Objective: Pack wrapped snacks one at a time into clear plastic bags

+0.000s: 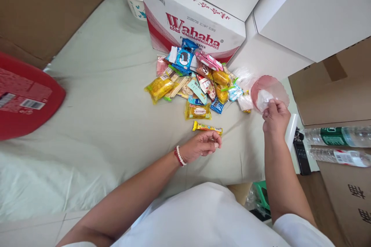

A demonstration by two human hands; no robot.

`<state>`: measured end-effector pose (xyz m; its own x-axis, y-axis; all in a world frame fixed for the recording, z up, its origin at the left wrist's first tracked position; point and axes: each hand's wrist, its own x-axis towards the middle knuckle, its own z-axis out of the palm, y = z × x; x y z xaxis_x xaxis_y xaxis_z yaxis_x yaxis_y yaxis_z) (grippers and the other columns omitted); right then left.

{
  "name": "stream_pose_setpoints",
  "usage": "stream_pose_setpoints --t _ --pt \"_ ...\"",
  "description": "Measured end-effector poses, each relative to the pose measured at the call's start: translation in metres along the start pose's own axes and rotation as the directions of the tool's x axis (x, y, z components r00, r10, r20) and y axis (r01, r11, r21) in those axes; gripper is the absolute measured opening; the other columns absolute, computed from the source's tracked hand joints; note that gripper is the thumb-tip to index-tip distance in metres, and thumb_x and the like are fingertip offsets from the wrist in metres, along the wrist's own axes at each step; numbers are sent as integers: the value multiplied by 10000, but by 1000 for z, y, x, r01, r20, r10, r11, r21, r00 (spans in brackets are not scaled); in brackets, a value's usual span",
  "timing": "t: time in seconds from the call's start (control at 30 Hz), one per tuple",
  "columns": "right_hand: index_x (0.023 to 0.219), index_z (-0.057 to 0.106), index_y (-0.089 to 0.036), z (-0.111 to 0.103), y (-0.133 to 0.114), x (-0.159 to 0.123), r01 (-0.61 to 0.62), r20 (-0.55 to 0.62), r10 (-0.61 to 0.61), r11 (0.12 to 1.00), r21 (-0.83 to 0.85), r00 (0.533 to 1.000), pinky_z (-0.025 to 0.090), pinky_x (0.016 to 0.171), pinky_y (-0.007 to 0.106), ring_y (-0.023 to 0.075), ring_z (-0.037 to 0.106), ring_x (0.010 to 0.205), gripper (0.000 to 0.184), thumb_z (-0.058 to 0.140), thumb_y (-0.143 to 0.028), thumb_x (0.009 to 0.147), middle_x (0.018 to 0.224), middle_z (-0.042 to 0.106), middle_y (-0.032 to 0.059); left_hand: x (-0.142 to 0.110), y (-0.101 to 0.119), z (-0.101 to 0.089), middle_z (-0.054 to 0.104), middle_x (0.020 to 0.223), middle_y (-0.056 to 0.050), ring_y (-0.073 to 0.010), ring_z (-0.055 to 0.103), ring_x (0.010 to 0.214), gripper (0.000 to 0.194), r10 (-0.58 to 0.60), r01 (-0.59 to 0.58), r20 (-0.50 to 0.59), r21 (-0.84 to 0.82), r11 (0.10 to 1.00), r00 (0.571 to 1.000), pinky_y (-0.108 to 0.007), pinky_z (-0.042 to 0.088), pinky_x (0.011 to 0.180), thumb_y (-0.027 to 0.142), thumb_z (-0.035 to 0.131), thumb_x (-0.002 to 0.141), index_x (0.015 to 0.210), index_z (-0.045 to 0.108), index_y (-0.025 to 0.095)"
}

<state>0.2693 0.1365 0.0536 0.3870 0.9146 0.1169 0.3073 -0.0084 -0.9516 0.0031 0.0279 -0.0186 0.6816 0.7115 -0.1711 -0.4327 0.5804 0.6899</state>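
My right hand (pixel 277 116) pinches a crumpled white wad (pixel 263 99), thin like tissue or plastic; I cannot tell which. It is held over a pink see-through scalloped dish (pixel 260 83). Loosely curled, my left hand (pixel 203 146) hovers by a snack bar in a yellow wrapper (pixel 206 127), with nothing visible in its fingers. Beyond that bar lies a packaged yellow bread (pixel 198 111). A heap of wrapped snacks spreads behind it, among them a blue packet (pixel 184 59), a pink packet (pixel 209 61) and a yellow packet (pixel 160 87).
Behind the heap stands a Wahaha carton (pixel 194 19), with a paper tub (pixel 133 0) to its left. A red package (pixel 26 96) is at the left. Clear plastic bottles (pixel 336 137) lie at the right beside cardboard boxes (pixel 333 88). A pale green cloth (pixel 116 104) covers the table.
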Motion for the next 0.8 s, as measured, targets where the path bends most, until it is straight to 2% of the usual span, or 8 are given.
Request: stream_pose_setpoints --t 0.07,0.17,0.23,0.3,0.43,0.57,0.63,0.8 --pt "825 554 -232 4 -11 -37 -179 40 174 954 241 984 205 361 160 41 269 418 351 818 -436 713 576 427 -99 1 -1 1 553 817 16 -40 403 551 408 30 -29 -31 45 999 999 -203 203 445 510 791 781 868 601 161" --pt "837 587 -223 18 -17 -92 -506 320 409 792 341 855 165 328 140 20 213 398 388 881 -402 659 572 434 -101 2 -3 3 565 839 9 -41 417 550 480 66 -57 -99 87 995 993 -197 215 442 596 764 791 932 619 161" --pt "838 593 -220 29 -13 -118 -609 402 475 714 344 783 161 322 135 16 201 394 411 902 -402 638 557 416 -106 2 -5 4 558 801 16 -49 427 551 534 57 -46 -107 106 993 993 -195 223 446 643 755 781 971 626 161" --pt "832 585 -217 39 -6 -134 -640 417 500 688 341 759 165 325 135 17 208 396 433 913 -405 620 554 420 -107 2 -6 4 510 682 41 -58 407 535 554 51 -36 -100 142 989 994 -199 230 457 670 743 780 937 634 150" --pt "842 586 -220 45 8 -148 -609 423 480 750 256 769 202 349 156 44 267 419 407 863 -478 693 551 434 -99 3 -6 1 492 621 49 -59 355 519 550 156 -114 -197 210 971 968 -221 243 476 673 749 772 839 630 140" --pt "969 640 -241 29 10 -152 -286 228 259 953 97 939 363 463 204 90 425 540 292 755 -478 844 722 578 -44 6 -3 -2 523 678 40 -76 410 599 525 244 -184 -250 242 953 937 -229 321 568 639 792 742 819 623 149" --pt "978 654 -256 22 7 -153 -149 185 140 988 37 973 414 529 229 109 471 603 234 701 -472 901 818 622 -18 7 -4 -3 557 731 25 -95 462 666 517 264 -195 -251 271 943 931 -245 376 647 616 821 713 822 627 149" --pt "973 699 -256 32 0 -156 -226 530 187 974 9 827 504 635 272 169 600 768 272 717 -511 881 921 692 27 9 -16 -2 480 688 44 -98 402 643 442 316 -168 -236 491 855 919 -245 342 620 519 818 722 708 552 165"
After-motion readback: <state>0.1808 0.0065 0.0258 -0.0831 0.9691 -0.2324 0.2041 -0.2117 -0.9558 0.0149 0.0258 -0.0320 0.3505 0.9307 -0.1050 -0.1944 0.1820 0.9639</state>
